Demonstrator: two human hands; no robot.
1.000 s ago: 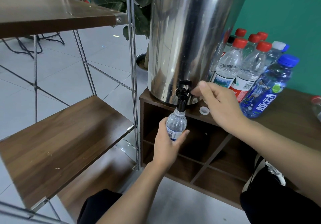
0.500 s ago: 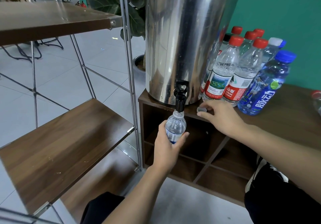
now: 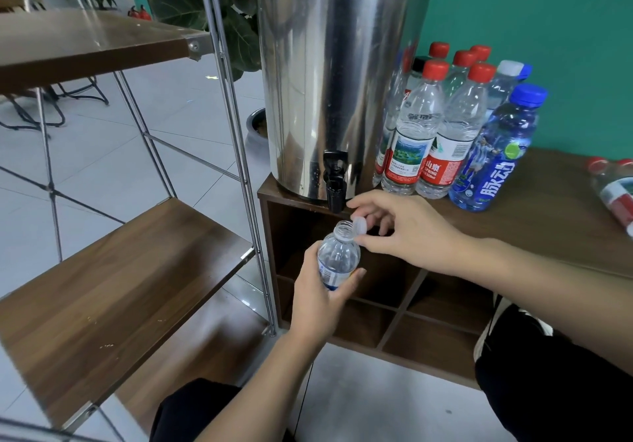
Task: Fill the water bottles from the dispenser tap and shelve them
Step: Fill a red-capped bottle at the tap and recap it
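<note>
Stainless steel forms the large dispenser (image 3: 329,75) occupying the upper centre of the frame, seated on a dark wooden cubby unit (image 3: 548,208) whose open compartments fill the lower right. A black tap (image 3: 335,181) projects from the dispenser's base, spout pointing down. Directly below the tap, and clear of it, a small clear bottle (image 3: 337,255) is held upright with its neck uncapped; water is visible inside, though the level cannot be judged. The left hand (image 3: 318,301) grasps this bottle around its lower body, thumb on the right side of the label. The right hand (image 3: 404,229) pinches a pale translucent cap (image 3: 359,226) between thumb and fingertips, the cap tilted and just beside the bottle's rim. Whether cap and rim touch cannot be determined. To the right of the dispenser, on the unit's top, stands a cluster of red-capped bottles (image 3: 414,140), with a blue bottle (image 3: 493,153) bearing a blue cap at the cluster's right edge. Another red-capped bottle (image 3: 613,191) lies on its side at the far right edge of the frame. At left, a metal-framed rack carries a lower wooden shelf (image 3: 113,284) and an upper wooden shelf (image 3: 89,40). A green wall (image 3: 548,30) backs the upper right, and a leafy plant (image 3: 212,6) stands behind the rack.
</note>
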